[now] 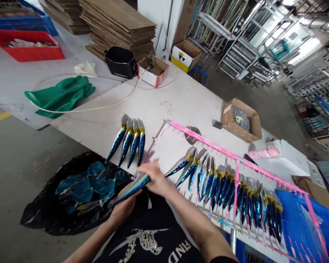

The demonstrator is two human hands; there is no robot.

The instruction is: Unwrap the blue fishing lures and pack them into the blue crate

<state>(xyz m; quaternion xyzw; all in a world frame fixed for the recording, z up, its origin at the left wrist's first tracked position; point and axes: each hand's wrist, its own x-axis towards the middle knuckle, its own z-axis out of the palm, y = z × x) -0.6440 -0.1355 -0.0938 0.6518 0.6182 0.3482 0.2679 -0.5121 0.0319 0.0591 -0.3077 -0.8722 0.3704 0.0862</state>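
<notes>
My left hand (124, 208) and my right hand (155, 179) both grip one long blue, iridescent fish-shaped lure (131, 189) at the near edge of the white table (167, 102). The left holds its tail end from below, and the right is closed over its head end. Just beyond, several finished blue lures (128, 140) lie side by side on the table. To the right, a pink rack (235, 160) carries a long row of the same lures (230, 186) hanging from its pegs.
A black bag (71, 193) with blue scraps sits on the floor at the left. Green gloves (61, 95), a hose, a black bin (120, 61), small cardboard boxes (241, 120) and stacked cardboard (117, 25) lie further back. A blue crate (304, 226) stands at the right.
</notes>
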